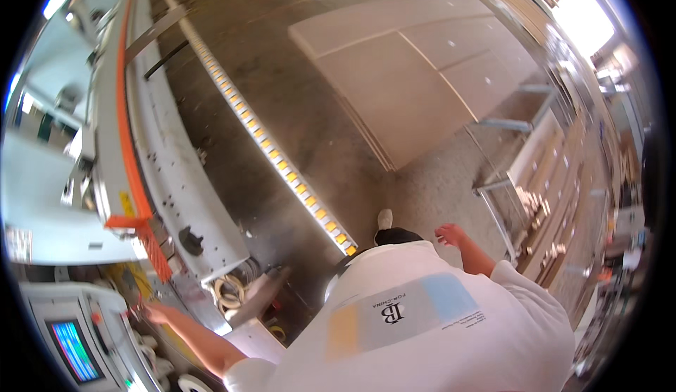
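My left arm reaches out to the left, and my left hand (153, 313) is at the edge of a grey control panel (113, 321) with a lit screen (73, 350). A red button (97, 317) sits on the panel near that hand. The left fingers are small and blurred, so whether they touch the panel or grip anything is unclear. My right hand (451, 235) hangs at my right side, its fingers loosely bent and apart, with nothing in them.
A long machine with an orange rail (127, 110) runs along the left. Beside it lies a roller track (267, 149) with yellow rollers. Stacked brown boards (415, 75) stand ahead right, near a metal frame (496, 216) and long panels (563, 181). Tape rolls (229, 291) lie low left.
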A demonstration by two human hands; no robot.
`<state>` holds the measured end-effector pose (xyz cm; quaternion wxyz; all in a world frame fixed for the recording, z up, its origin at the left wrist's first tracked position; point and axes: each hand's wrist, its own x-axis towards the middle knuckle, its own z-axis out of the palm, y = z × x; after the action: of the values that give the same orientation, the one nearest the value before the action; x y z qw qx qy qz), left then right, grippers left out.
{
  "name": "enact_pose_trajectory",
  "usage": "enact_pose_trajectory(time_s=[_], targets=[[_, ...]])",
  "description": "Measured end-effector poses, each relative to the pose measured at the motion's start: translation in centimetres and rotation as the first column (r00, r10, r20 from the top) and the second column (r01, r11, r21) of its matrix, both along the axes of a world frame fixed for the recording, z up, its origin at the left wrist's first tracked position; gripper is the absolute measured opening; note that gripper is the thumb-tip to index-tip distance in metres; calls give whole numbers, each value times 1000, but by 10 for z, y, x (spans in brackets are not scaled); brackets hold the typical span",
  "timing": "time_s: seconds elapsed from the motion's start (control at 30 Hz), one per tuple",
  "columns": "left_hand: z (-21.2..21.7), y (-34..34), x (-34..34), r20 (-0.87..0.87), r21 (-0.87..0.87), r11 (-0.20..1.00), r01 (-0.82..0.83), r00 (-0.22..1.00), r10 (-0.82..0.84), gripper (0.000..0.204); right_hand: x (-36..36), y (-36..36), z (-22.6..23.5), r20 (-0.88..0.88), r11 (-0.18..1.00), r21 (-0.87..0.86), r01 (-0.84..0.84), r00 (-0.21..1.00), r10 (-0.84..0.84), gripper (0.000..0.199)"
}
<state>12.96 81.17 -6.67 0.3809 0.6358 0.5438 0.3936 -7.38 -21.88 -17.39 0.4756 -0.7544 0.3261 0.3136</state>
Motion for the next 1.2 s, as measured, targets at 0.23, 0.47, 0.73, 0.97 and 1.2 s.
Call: enact_pose_trajectory(time_s=[0.23, 0.47, 0.73, 0.97, 1.2], targets=[[29, -333, 96, 343, -161, 826, 540, 815, -466, 41, -47, -4, -16, -241, 945, -36, 325, 915, -324, 29], [-1, -678, 147, 409, -254, -63, 965, 49, -911, 17, 50, -115, -81, -112, 995, -37, 90, 989, -94, 33], [-18, -937, 141, -89, -601, -404, 689, -560, -824, 29, 217, -326, -126, 122, 856, -76, 512, 857, -501, 30], [-23, -1016, 159, -40, -829, -365, 423, -696, -717, 36, 320, -530, -185, 285, 624, -166, 764, 643, -711, 33], [-55, -1021, 166, -346, -853, -165, 495, -774, -530, 35, 367, -683, -264, 198, 523, -441, 729, 648, -736, 69]])
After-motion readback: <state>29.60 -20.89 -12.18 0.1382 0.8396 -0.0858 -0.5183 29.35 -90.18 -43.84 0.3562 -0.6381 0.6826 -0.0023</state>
